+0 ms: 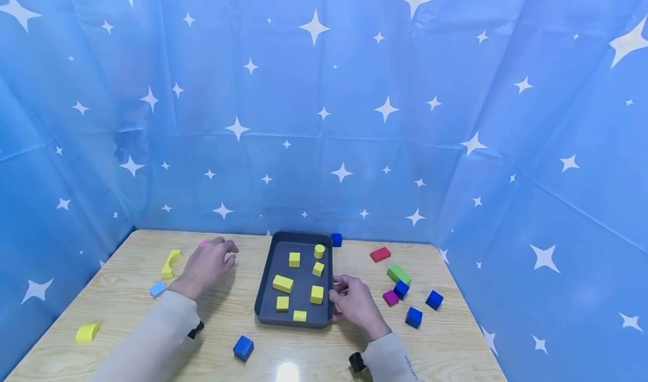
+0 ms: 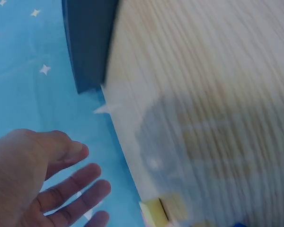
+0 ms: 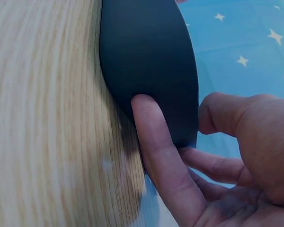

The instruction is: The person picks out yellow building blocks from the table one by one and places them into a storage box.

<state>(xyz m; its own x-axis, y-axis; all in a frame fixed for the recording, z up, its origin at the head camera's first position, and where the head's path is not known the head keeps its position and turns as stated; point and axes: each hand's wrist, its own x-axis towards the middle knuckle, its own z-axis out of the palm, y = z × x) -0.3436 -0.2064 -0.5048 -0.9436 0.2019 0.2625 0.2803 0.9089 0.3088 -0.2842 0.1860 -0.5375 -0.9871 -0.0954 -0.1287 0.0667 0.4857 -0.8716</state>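
Note:
A dark grey tray (image 1: 298,317) lies on the wooden table with several yellow blocks (image 1: 282,283) spread inside it, one of them a cylinder (image 1: 319,251). My right hand (image 1: 356,302) holds the tray's right side. In the right wrist view one finger (image 3: 154,127) lies along the outer wall and the thumb (image 3: 217,113) meets the rim. Left of the tray, my left hand (image 1: 210,264) hovers over the table with loosely bent fingers and nothing in them. It partly covers a pink block (image 1: 203,243); a yellow arch (image 1: 171,264) and a light blue block (image 1: 157,289) lie beside it.
Right of the tray lie a red block (image 1: 380,254), a green block (image 1: 399,273), a magenta block (image 1: 391,298) and several blue cubes (image 1: 413,317). One blue cube (image 1: 336,239) touches the tray's far corner; another (image 1: 243,348) sits in front. A starry curtain (image 1: 314,89) encloses the table.

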